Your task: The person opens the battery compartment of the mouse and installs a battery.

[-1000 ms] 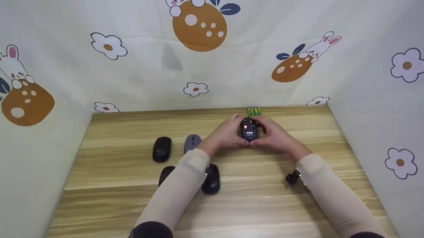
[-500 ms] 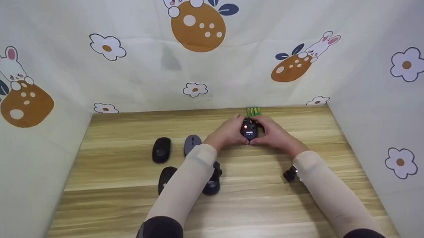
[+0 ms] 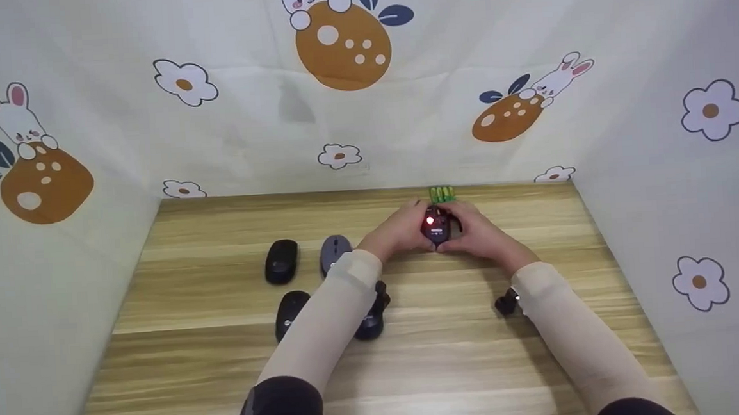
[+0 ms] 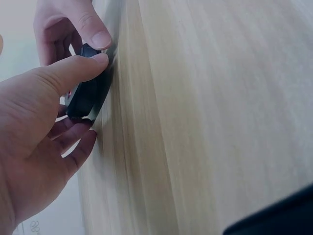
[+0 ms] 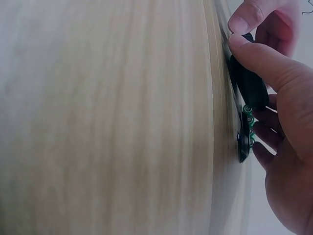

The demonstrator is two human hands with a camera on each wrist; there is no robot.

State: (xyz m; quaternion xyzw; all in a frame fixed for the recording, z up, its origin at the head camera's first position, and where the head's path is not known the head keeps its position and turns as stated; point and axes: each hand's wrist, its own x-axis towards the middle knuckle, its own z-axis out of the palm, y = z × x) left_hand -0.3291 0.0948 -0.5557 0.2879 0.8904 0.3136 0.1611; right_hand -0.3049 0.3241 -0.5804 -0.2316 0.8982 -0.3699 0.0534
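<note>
Underside up, a black computer mouse (image 3: 436, 229) shows a glowing red light near the back of the table. My left hand (image 3: 402, 230) grips its left side, thumb at the near end. The right hand (image 3: 479, 234) holds the other side, its thumb close to the left thumb. In the right wrist view, a thin black curved piece (image 5: 243, 141) lies on the table beside the right fingers. Beyond it stand several green batteries (image 5: 249, 117), which lie side by side behind the hands in the head view.
To the left on the wooden table (image 3: 213, 371) are a black mouse (image 3: 282, 262), a grey mouse (image 3: 335, 251), another black mouse (image 3: 291, 312) and one more black mouse (image 3: 369, 327). My left forearm partly covers some of them. A patterned cloth (image 3: 243, 132) encloses the back and sides.
The red light on the mouse looks brighter and spreads wider. My left forearm has shifted slightly to the right, uncovering more of one black mouse. Both hands keep their hold.
</note>
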